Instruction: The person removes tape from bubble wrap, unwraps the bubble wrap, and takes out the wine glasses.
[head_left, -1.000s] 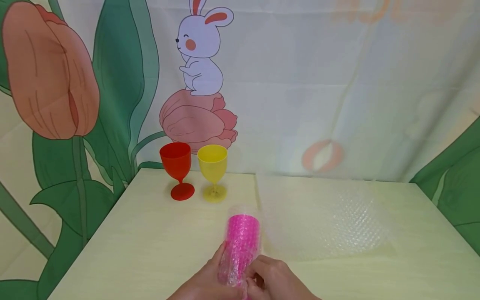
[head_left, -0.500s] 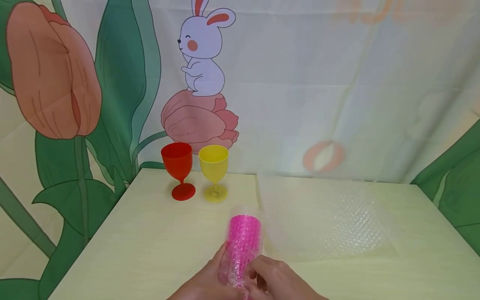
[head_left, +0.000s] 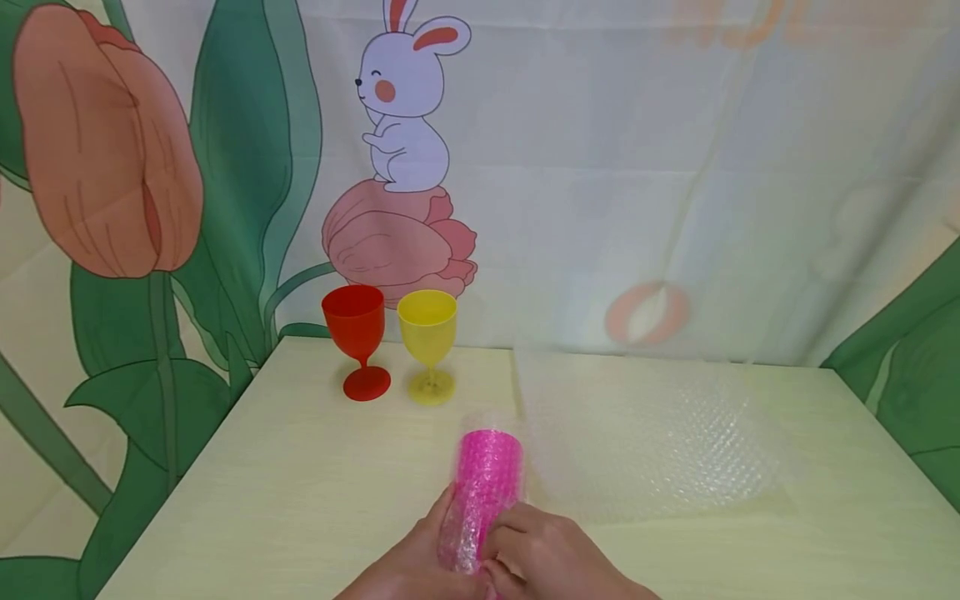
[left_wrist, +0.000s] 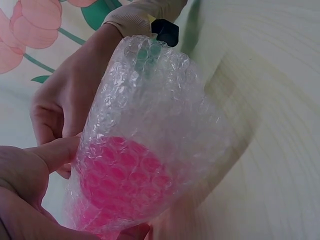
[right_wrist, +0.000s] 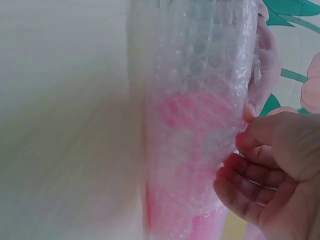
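Observation:
A pink goblet (head_left: pixel 489 462) lies rolled in clear bubble wrap (left_wrist: pixel 155 100) near the front of the table. Through the plastic, its round foot (left_wrist: pixel 122 175) shows in the left wrist view. The right wrist view gives a hazy sight of its stem (right_wrist: pixel 196 147). My left hand (head_left: pixel 423 557) grips the roll from the left, thumb along its near end. On the other side my right hand (head_left: pixel 551 550) pinches the wrap's edge with curled fingers, close to the left thumb. The exact pinch point is partly hidden by the fingers.
A red goblet (head_left: pixel 356 333) and a yellow goblet (head_left: pixel 429 337) stand upright at the back left. A flat sheet of bubble wrap (head_left: pixel 637 450) covers the table's right middle. Behind the table (head_left: pixel 285 483) hangs a printed cloth (head_left: pixel 562 167).
My right hand has shifted slightly up along the roll, its fingers still at the wrap's edge. The left hand and the goblet stay nearly in place.

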